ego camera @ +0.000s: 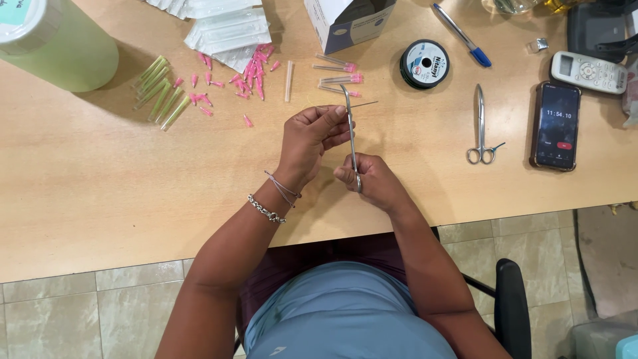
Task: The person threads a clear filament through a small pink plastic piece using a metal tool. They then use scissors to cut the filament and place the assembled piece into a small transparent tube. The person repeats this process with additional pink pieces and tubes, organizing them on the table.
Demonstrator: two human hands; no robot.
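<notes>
Two hands work a thin needle with a metal clamp, just above the table edge.

The right hand [373, 181] is closed around the clamp [351, 136] handles; the left hand [312, 136] pinches near its tip, where the needle [362, 104] sticks out. It looks like bending work, needing a slow, steady twist. Farther back lie pink caps [249, 73] and a thread spool [425, 64].

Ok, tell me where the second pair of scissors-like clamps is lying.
In the head view the spare clamp lies flat on the wooden table, right of the hands, between the spool of thread and the phone.
</notes>
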